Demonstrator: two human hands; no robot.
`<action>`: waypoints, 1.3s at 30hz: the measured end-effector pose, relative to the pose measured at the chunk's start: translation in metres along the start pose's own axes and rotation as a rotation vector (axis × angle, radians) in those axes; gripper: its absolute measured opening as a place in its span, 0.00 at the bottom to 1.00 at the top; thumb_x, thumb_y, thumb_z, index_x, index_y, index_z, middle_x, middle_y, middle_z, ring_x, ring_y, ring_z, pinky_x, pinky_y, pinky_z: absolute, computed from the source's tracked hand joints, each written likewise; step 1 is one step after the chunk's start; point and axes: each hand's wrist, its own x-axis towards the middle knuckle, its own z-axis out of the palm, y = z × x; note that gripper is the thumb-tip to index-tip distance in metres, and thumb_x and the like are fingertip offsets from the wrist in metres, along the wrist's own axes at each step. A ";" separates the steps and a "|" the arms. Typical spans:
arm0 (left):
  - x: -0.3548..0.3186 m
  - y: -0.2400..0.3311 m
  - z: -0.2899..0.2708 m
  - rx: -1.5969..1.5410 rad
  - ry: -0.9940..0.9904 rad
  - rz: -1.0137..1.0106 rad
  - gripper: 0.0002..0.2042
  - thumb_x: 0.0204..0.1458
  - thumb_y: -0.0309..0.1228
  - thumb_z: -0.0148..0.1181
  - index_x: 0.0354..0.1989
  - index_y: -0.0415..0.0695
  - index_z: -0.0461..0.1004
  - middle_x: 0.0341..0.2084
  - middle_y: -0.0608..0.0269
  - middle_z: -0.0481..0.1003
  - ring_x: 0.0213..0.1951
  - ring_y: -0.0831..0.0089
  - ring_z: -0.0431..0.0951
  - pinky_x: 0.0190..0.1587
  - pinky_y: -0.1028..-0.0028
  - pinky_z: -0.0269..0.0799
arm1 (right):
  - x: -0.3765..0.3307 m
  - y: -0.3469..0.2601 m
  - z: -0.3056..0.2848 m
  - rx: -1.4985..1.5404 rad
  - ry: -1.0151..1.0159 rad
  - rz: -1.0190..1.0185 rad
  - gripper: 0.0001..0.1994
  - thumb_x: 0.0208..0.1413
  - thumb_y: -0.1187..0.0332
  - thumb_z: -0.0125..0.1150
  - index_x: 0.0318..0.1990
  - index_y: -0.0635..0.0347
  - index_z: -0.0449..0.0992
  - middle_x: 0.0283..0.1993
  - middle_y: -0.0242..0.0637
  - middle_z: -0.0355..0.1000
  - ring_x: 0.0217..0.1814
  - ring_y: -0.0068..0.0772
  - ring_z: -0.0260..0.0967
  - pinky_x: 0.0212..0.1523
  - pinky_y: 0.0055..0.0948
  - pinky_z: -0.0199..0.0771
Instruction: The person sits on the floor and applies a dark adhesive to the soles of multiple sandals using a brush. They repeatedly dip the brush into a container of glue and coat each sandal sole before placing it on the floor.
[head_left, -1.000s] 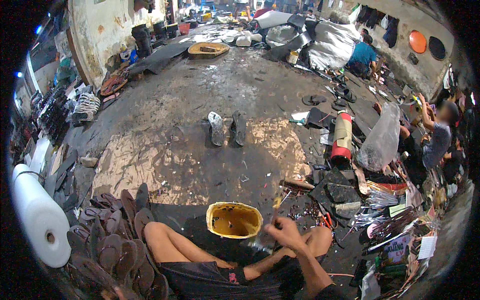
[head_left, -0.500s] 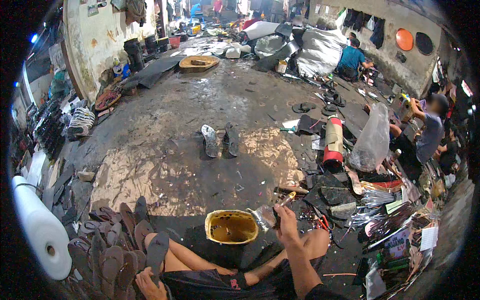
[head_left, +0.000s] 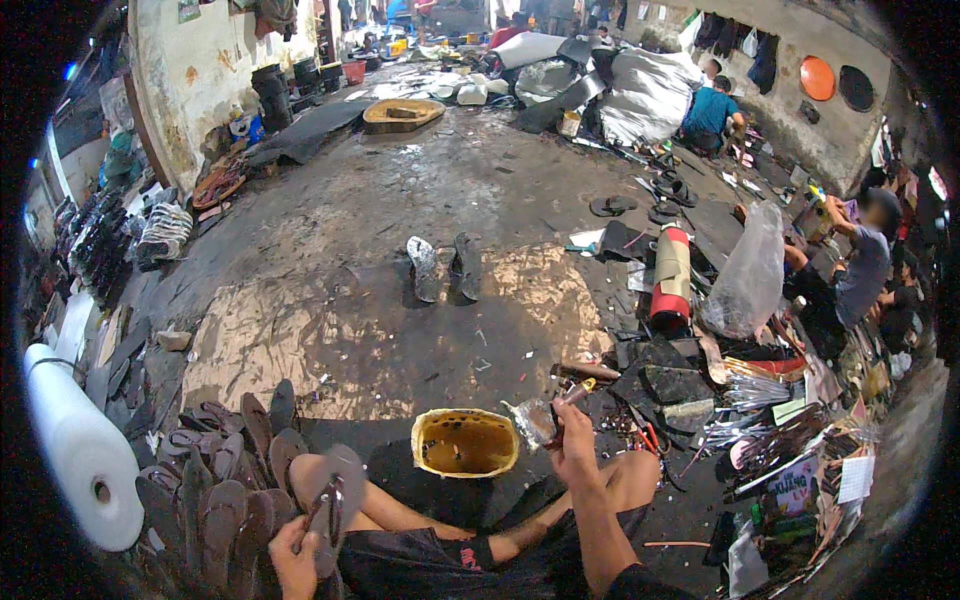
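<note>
I sit on the floor with bare legs stretched out. My left hand grips a dark sandal sole with straps, held upright at my left knee. My right hand is raised above my right knee and holds a glue brush whose clogged head points toward the yellow glue tub. The tub stands between my legs, its inside stained brown. A heap of several similar dark soles lies just left of my left hand.
A white foam roll lies far left. A pair of sandals rests on the worn floor ahead. Scraps, tools and a red roll clutter the right side beside a clear plastic bag. People sit working at the right and the back.
My left hand has come into view and lifted a sandal sole from the heap. My right hand has risen from the tub's rim with the brush.
</note>
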 end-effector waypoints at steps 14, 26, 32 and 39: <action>-0.014 0.002 0.033 0.506 -0.102 0.475 0.27 0.52 0.28 0.67 0.64 0.42 0.78 0.69 0.47 0.72 0.67 0.42 0.71 0.71 0.46 0.63 | 0.004 0.015 -0.009 0.339 -0.060 0.121 0.17 0.71 0.57 0.63 0.57 0.60 0.78 0.46 0.38 0.83 0.40 0.35 0.83 0.37 0.37 0.84; 0.039 0.031 0.058 -1.027 -0.137 -0.101 0.21 0.63 0.40 0.61 0.58 0.36 0.77 0.47 0.53 0.83 0.43 0.63 0.83 0.49 0.65 0.79 | -0.006 0.012 0.011 0.338 0.003 0.094 0.11 0.68 0.57 0.67 0.46 0.54 0.81 0.32 0.28 0.80 0.24 0.24 0.71 0.27 0.30 0.76; 0.069 0.086 0.123 -1.667 -0.675 -0.357 0.25 0.70 0.49 0.54 0.63 0.40 0.74 0.49 0.48 0.83 0.43 0.57 0.86 0.48 0.57 0.86 | 0.005 0.020 0.019 0.154 -0.062 0.099 0.16 0.63 0.55 0.74 0.46 0.56 0.80 0.34 0.27 0.78 0.22 0.16 0.67 0.19 0.19 0.67; 0.072 0.093 0.133 -1.807 -0.790 -0.374 0.24 0.72 0.46 0.53 0.67 0.41 0.73 0.55 0.49 0.81 0.49 0.59 0.86 0.57 0.54 0.85 | -0.026 -0.029 0.065 -0.219 -0.011 -0.207 0.17 0.60 0.59 0.76 0.45 0.63 0.80 0.36 0.30 0.79 0.29 0.22 0.75 0.27 0.23 0.73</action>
